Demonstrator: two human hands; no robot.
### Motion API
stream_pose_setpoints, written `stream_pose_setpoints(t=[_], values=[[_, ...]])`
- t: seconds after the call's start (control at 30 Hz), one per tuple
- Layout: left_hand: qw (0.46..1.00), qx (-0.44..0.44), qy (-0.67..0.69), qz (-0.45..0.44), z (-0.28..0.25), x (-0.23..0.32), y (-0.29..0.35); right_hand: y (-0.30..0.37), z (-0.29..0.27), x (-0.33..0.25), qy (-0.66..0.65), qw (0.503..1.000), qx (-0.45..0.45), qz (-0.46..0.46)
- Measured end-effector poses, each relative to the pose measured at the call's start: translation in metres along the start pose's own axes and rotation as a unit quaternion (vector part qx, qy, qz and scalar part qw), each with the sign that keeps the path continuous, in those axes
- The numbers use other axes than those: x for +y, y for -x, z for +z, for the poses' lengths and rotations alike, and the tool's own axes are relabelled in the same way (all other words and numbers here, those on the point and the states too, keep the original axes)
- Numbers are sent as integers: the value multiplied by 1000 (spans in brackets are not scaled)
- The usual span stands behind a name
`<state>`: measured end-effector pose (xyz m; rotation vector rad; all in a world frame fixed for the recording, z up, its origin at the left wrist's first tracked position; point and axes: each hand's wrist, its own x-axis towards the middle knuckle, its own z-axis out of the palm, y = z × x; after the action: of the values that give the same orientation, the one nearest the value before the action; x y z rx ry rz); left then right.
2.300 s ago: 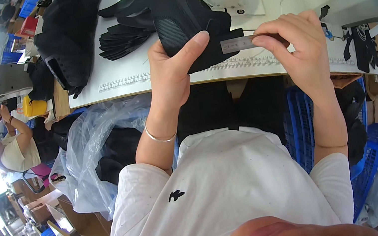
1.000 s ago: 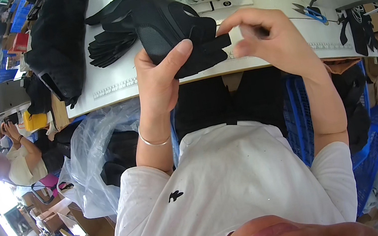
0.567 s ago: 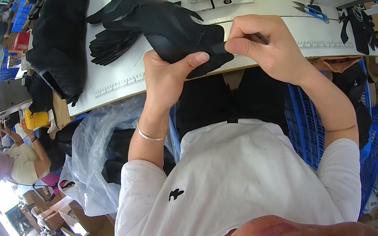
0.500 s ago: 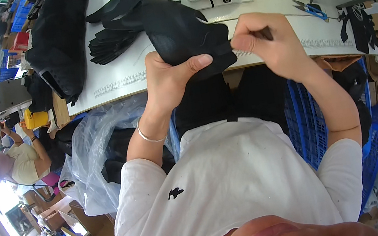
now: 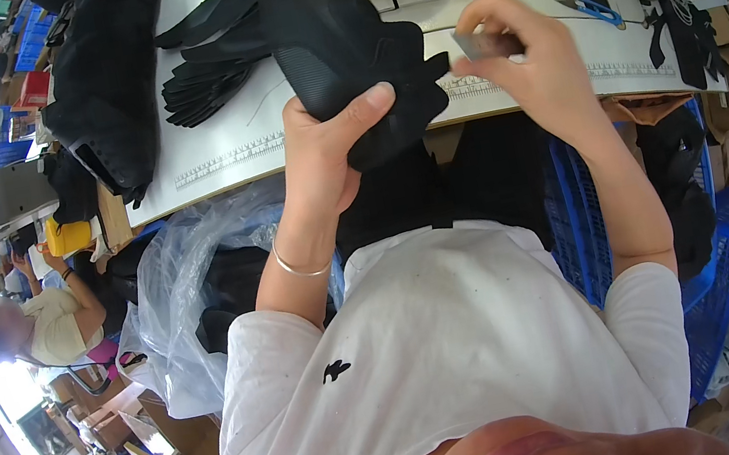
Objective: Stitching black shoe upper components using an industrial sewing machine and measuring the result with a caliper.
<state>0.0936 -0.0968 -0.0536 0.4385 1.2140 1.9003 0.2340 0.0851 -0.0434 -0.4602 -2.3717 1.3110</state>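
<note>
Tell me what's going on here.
A person sits at a white table, holding a black fabric piece in the left hand, thumb on top. The right hand, slightly blurred, pinches a small metal strip near the piece's right edge; whether they touch is hard to tell. A fanned stack of black pieces lies on the table, and blue-handled scissors lie over to the right.

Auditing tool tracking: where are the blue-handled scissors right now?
In the head view, the blue-handled scissors lie on the white table at the upper right, beyond and to the right of the right hand, left of the black straps.
</note>
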Motion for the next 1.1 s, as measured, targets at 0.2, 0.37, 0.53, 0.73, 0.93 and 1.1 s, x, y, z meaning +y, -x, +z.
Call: stream_pose_setpoints(t=[0.2,0.37,0.53,0.73,0.93,1.1], values=[[1000,-16,9,-20,4,2,0,27,-8,-20,261,934,134,-204],[1000,-5,19,-8,10,1,3,27,-7,-20,259,931,149,-209],[998,-63,9,-12,11,3,4,29,-6,-20,267,927,152,-213],[992,-114,42,-21,9,4,5,29,-6,-15,259,930,141,-220],[985,-144,90,-41,6,8,2,26,-9,-18,228,944,121,-205],[986,-149,76,-22,4,9,1,22,-9,-18,236,943,105,-209]])
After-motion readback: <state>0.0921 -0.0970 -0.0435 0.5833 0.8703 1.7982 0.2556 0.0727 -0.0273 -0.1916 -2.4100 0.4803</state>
